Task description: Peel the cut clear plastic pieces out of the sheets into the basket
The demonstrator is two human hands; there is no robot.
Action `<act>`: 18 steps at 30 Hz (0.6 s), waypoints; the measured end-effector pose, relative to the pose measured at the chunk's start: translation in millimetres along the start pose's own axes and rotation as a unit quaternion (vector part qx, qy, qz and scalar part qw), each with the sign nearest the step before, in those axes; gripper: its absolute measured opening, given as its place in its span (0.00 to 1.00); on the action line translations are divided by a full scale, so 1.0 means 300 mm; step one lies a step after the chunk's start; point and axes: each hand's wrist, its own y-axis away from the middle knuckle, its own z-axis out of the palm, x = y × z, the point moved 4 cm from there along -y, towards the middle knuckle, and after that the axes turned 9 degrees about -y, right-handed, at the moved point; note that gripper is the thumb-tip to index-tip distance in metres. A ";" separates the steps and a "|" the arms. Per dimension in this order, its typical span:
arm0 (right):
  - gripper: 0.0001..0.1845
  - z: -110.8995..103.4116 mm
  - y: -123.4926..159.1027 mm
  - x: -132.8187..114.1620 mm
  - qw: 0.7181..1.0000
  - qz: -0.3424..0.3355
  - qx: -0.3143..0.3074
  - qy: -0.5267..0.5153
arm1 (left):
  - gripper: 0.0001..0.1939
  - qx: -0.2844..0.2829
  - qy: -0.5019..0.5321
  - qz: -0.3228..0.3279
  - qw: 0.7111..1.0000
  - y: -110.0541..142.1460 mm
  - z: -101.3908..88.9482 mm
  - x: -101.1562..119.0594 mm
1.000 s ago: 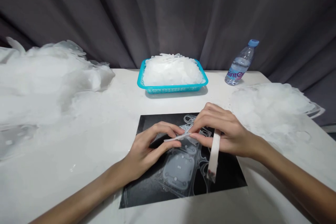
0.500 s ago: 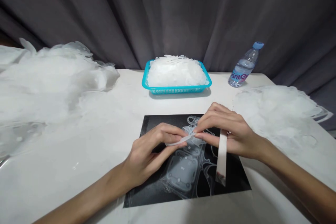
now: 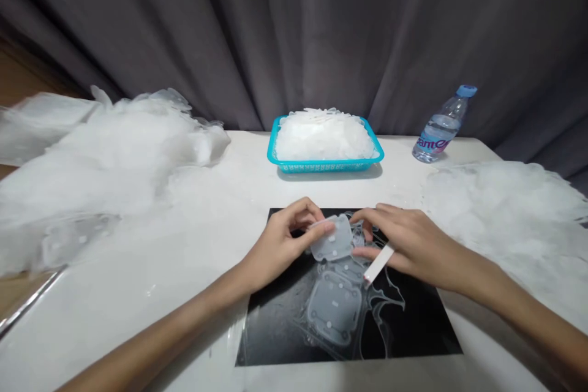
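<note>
My left hand [image 3: 294,236] pinches a translucent frosted plastic piece [image 3: 331,239] with rounded corners and small round spots, its thumb on top. Close to that piece's right edge, my right hand [image 3: 399,233] has its thumb and forefinger apart. A flat white stick [image 3: 379,263], its lower end reddish, is tucked in the right hand. What kind of tool it is cannot be made out. Below both hands, a similar frosted plastic piece [image 3: 335,306] lies on a black mat [image 3: 413,324]. Thin clear plastic offcuts [image 3: 383,306] curl beside it.
A turquoise basket [image 3: 328,165] heaped with white translucent pieces stands at the back. Right of it is a water bottle [image 3: 438,128]. Translucent plastic piles lie left [image 3: 110,159] and right [image 3: 509,208] on the white table [image 3: 193,263]. A grey curtain [image 3: 294,30] hangs behind.
The small piece, seen edge-on between both hands before, now faces me in my left hand. My right fingers have come off it, and the white stick has tilted. The view has shifted slightly left.
</note>
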 end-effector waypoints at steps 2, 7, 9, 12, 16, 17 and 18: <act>0.23 0.019 0.003 0.006 0.998 0.017 -0.025 0.062 | 0.15 0.033 0.034 0.004 0.999 -0.048 -0.065 -0.005; 0.01 0.034 -0.011 0.016 0.995 -0.015 -0.068 0.066 | 0.18 0.144 0.006 0.081 0.986 -0.200 -0.260 0.034; 0.06 0.023 -0.021 0.033 0.996 -0.026 -0.053 0.070 | 0.19 0.169 -0.059 0.111 0.978 -0.272 -0.323 0.055; 0.06 0.007 -0.035 0.083 0.995 -0.007 -0.007 0.102 | 0.20 0.186 -0.094 0.121 0.971 -0.376 -0.390 0.060; 0.06 0.021 -0.052 0.149 0.990 0.006 0.027 0.138 | 0.17 0.234 -0.111 0.131 0.957 -0.481 -0.431 0.044; 0.06 0.027 -0.056 0.161 0.987 0.004 0.036 0.158 | 0.17 0.238 -0.122 0.134 0.954 -0.502 -0.432 0.040; 0.06 0.030 -0.058 0.171 0.983 0.002 0.047 0.179 | 0.16 0.239 -0.136 0.138 0.951 -0.521 -0.430 0.038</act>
